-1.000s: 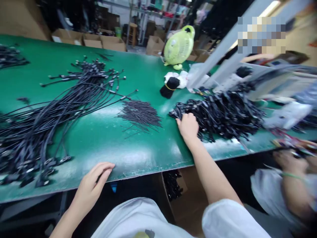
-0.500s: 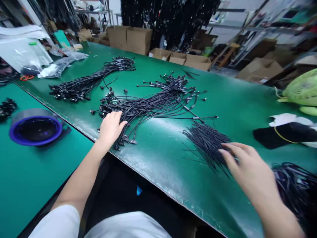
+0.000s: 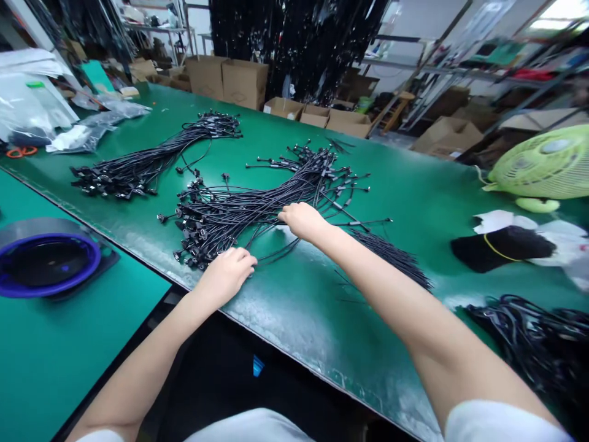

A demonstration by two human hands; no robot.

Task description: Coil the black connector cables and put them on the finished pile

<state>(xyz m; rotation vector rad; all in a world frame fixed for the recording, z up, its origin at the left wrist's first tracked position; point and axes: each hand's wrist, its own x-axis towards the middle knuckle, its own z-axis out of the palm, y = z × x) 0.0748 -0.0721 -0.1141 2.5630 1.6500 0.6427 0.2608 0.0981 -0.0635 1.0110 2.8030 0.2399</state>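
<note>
A spread bundle of black cables (image 3: 257,202) with small metal-ended plugs lies on the green table. My left hand (image 3: 230,270) is closed around cables at the plug end near the table edge; its fingertips partly hide them. Farther right, my right hand (image 3: 301,221) pinches cables along the lower side of the bundle. Whether a thin tie is also between its fingers cannot be seen. Below my right forearm lies a pile of thin black cable ties (image 3: 391,255), partly covered by the arm.
Another cable bundle (image 3: 156,156) lies at the back left. A blue-rimmed round container (image 3: 94,255) stands on the lower left table. At right are a green fan (image 3: 543,162), a banded black bundle (image 3: 501,248) and coiled cables (image 3: 519,337). Cardboard boxes (image 3: 246,83) stand behind.
My right hand has moved left from the cable-tie pile to the cable bundle. My left hand has shifted slightly right and toward me, at the plug ends. The view has turned a little right.
</note>
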